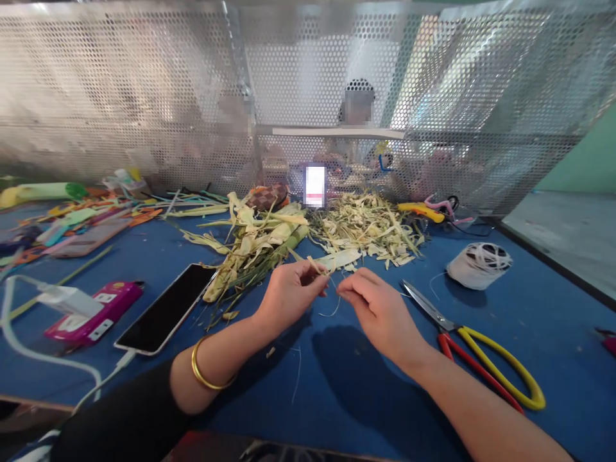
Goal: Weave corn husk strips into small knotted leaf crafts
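Husk strip (pixel 316 264) is by husk pile (pixel 282 239), pinched in L hand (pixel 291 294); thread (pixel 330 315) dangles btwn hands; R hand (pixel 379 309) pinched narrow, apparently on thread. Prob. tying step; next move needs steady L grip, taut thread.

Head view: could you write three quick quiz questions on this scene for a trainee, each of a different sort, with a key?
1. Multiple choice: What shows in the gap between the left hand and the right hand?
a) a metal ruler
b) a thin pale thread
c) a wooden brush

2. True or false: The scissors have two handles of the same colour.

3. Fill in the blank: The phone lies nearer the person's ____ hand.

Key:
1. b
2. False: one is red, the other yellow.
3. left
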